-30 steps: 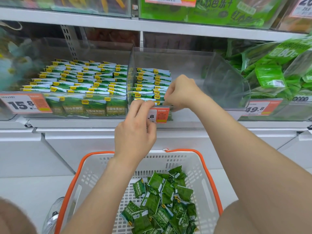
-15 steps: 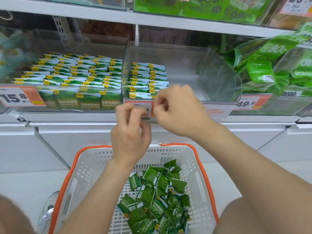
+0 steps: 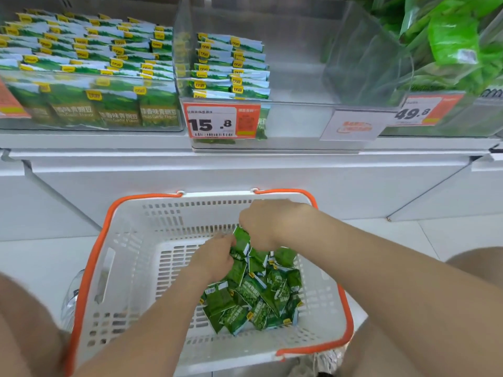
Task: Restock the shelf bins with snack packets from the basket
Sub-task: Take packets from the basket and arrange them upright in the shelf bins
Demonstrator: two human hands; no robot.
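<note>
Left hand (image 3: 215,258) and right hand (image 3: 268,224) are curled in the basket (image 3: 94,265), one packet (image 3: 241,242) pinched between them, stood on end above the pile (image 3: 253,300). The half-filled bin (image 3: 299,115) is seen at twelve o'clock; right hand judged nearer.

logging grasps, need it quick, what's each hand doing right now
Left hand: at the snack packet, fingertips hidden, cannot tell if it grips.
Right hand: closed, pinching the top of that snack packet.

A shop: price tags (image 3: 221,121) front stocked shelf bins (image 3: 272,77).
</note>
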